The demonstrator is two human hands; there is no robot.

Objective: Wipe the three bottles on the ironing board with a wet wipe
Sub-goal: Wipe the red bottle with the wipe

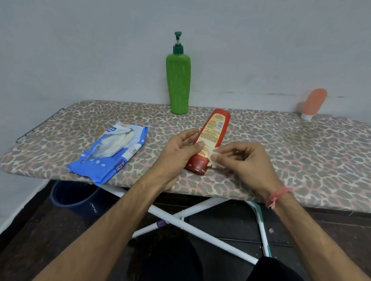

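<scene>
A person seated at an ironing board (287, 150) covered in leopard-print fabric works on a red bottle (209, 139) that lies on its side near the middle of the board, cap end toward the person. The left hand (179, 149) grips the bottle along its left flank, thumb pressed on the printed label. The right hand (246, 163), with a red thread bracelet (277, 195) on the wrist, pinches a small crumpled wet wipe (214, 161) between thumb and fingers and presses it against the bottle's lower right side, near the cap. A tall green pump bottle (178, 82) stands upright at the board's far edge against the pale wall, just behind the red one. A small peach-coloured tube (313, 103) stands on its white cap, leaning at the far right, well apart from the others. A blue pack of wipes (109, 152), its flap open, lies flat to the left of the hands. A dark bucket (74, 195) sits on the floor beneath the board.
</scene>
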